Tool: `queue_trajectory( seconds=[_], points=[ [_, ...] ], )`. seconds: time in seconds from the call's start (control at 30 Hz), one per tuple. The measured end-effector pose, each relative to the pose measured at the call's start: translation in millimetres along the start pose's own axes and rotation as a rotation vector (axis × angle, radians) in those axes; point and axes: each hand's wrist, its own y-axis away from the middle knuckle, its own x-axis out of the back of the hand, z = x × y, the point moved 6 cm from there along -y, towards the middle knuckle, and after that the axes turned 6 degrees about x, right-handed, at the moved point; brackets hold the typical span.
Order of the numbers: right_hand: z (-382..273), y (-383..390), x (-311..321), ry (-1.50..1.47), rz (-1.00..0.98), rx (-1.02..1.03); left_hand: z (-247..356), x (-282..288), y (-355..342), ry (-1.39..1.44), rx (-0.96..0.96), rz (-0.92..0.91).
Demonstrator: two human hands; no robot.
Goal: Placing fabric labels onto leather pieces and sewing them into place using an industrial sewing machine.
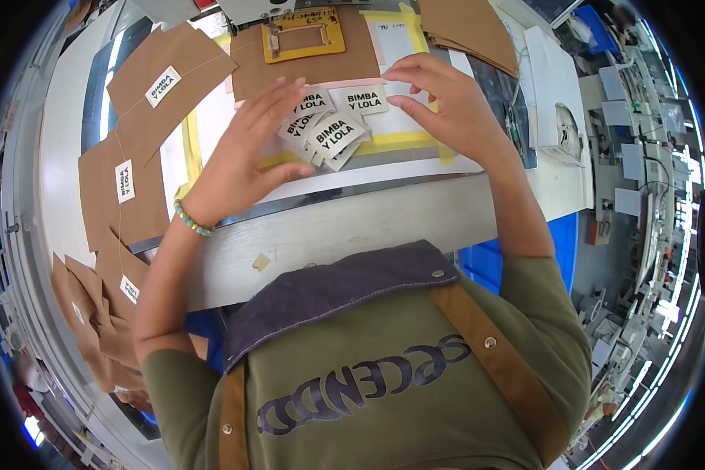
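Several brown panels point(125, 82) are trailing along the desk's point(352, 227) left edge, the nearest three showing white printed labels point(163, 86) in place, so that part is looking done. Left over, a heap of loose labels point(335, 135) is lying toward the desk's near edge, while a stack of brown pieces point(474, 27) is waiting by the far edge, showing no label on top. The left hand point(262, 141) is covering part of the heap, its thumb standing apart; the right hand's point(439, 102) fingers are spreading beside one label — neither is pinching anything. A yellow frame point(305, 56) is sitting on another brown panel point(360, 43), hiding some of it — and a white box point(547, 98) is crowding the right edge.
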Motion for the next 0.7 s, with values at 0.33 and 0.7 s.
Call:
queue_trajectory(
  seconds=[0.33, 0.7],
  points=[
    [-36, -28, -57, 0.165, -0.013, 0.383, -21, 5, 0, 0.195, 0.297, 0.148],
    [-30, -42, -62, 0.213, -0.037, 0.380, -26, -7, -8, 0.116, 0.303, 0.057]
  ],
)
